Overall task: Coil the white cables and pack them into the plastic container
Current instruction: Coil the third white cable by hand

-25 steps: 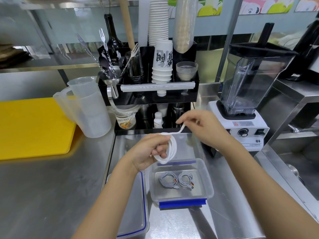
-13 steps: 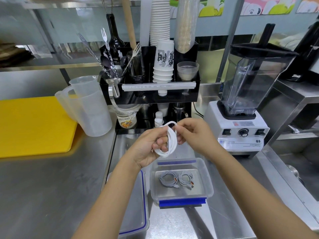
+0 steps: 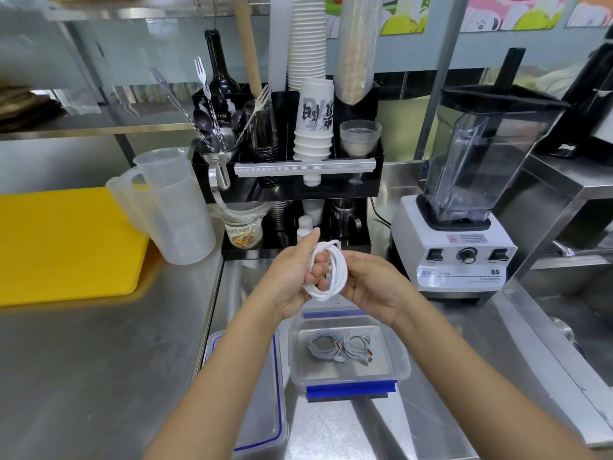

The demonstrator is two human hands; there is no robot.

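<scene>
A white cable (image 3: pixel 335 275), wound into a coil of several loops, hangs between my two hands above the steel counter. My left hand (image 3: pixel 292 277) grips the coil's left side with its fingers through the loops. My right hand (image 3: pixel 373 283) closes on the coil's right side. Just below stands the clear plastic container (image 3: pixel 396 351) with blue clips. Two coiled cables lie inside it, one greyish (image 3: pixel 323 345) and one white (image 3: pixel 358 343).
The container's lid (image 3: pixel 262 410) with a blue seal lies to its left. Behind my hands stand a black cup-and-utensil rack (image 3: pixel 348 187), clear measuring jugs (image 3: pixel 175 207) and a blender (image 3: pixel 464 207). A yellow cutting board (image 3: pixel 63 240) lies at left. A sink (image 3: pixel 570 330) opens at right.
My right hand has brought the cable's loose end in from the upper right to the coil. The last loop has closed and both hands now hold the coil together.
</scene>
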